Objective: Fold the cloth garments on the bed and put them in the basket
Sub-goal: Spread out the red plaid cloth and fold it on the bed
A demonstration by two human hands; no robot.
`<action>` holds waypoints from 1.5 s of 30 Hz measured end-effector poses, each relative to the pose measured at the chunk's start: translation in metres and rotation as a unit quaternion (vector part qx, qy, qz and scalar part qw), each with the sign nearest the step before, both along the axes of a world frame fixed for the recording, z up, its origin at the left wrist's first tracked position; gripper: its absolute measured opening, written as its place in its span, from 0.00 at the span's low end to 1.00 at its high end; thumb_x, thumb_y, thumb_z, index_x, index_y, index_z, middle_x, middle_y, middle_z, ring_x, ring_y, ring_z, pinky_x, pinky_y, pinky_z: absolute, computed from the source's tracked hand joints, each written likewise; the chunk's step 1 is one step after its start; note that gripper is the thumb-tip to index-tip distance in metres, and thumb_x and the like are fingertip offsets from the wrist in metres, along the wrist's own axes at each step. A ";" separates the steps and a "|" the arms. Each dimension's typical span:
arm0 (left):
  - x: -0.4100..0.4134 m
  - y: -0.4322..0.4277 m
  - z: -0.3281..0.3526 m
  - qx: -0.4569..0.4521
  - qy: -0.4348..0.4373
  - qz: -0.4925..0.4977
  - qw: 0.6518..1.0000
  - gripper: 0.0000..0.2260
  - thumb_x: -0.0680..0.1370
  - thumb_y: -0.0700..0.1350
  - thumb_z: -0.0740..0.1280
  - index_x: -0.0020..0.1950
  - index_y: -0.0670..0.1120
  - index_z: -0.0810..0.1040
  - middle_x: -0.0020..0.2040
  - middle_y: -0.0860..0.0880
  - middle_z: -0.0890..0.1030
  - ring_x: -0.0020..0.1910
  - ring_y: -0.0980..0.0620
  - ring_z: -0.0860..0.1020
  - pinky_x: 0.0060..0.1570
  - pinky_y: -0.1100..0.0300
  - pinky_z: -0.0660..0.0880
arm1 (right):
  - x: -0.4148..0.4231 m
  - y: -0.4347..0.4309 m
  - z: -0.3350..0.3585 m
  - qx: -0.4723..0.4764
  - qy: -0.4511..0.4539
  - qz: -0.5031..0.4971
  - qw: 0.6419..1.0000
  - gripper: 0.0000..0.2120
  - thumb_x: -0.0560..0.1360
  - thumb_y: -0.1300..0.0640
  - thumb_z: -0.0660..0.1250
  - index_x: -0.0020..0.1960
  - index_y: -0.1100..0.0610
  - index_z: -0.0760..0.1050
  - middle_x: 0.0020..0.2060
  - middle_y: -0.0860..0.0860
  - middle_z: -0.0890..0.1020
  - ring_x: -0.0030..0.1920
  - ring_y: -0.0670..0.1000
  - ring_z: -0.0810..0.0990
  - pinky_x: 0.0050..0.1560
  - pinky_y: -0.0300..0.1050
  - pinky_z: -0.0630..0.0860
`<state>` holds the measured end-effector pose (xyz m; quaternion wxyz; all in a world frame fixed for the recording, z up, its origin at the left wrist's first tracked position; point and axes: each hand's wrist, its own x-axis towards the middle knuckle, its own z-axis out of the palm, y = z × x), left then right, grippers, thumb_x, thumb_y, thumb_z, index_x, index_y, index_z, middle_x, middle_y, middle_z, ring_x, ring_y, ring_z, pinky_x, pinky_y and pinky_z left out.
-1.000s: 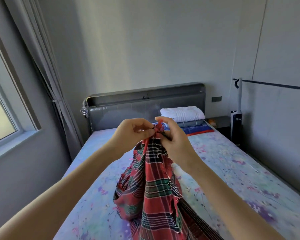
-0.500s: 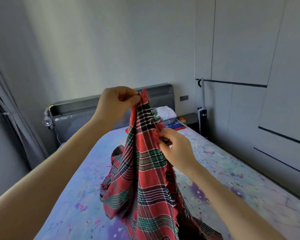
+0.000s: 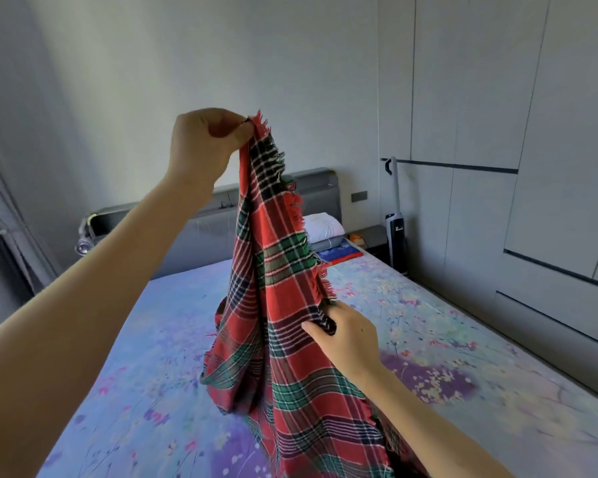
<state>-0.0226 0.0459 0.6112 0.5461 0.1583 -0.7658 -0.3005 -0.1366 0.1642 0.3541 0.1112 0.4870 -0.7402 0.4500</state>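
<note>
Red plaid cloth (image 3: 283,305), crossed with green, black and white lines and frayed along its edge, hangs from the left hand (image 3: 204,146), which pinches its top corner high up. The right hand (image 3: 346,336) grips the fringed edge lower down. Its lower folds rest on the floral bed (image 3: 428,322). No writing is legible.

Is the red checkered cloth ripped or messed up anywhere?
Its edge looks ragged: loose red threads stick out all along the plaid cloth, from the corner the left hand pinches up high down to where the right hand holds it. That may be a frayed or fringed edge; no tear shows.
</note>
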 end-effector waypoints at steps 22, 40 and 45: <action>0.184 -0.110 -0.116 0.284 0.083 0.234 0.926 0.06 0.74 0.41 0.69 0.47 0.39 0.79 0.27 0.55 0.81 0.27 0.59 0.76 0.37 0.64 0.76 | 0.022 -0.017 0.066 -0.049 -0.142 0.149 0.977 0.05 0.76 0.62 0.66 0.50 0.60 0.80 0.39 0.53 0.82 0.39 0.46 0.79 0.42 0.41 0.74; 0.055 0.017 -0.169 0.173 -0.315 0.052 0.932 0.14 0.79 0.42 0.63 0.33 0.48 0.70 0.28 0.48 0.66 0.28 0.51 0.63 0.31 0.58 0.58 | 0.032 -0.038 0.060 0.046 -0.182 0.254 0.949 0.05 0.74 0.63 0.68 0.49 0.62 0.80 0.41 0.54 0.83 0.40 0.47 0.80 0.42 0.39 0.75; 0.014 0.015 -0.173 0.347 -0.267 0.033 0.898 0.11 0.78 0.38 0.60 0.35 0.42 0.72 0.41 0.39 0.75 0.42 0.45 0.73 0.45 0.51 0.70 | 0.023 -0.027 0.034 0.003 -0.230 0.204 0.952 0.02 0.75 0.59 0.67 0.48 0.55 0.76 0.37 0.47 0.80 0.39 0.46 0.78 0.39 0.42 0.74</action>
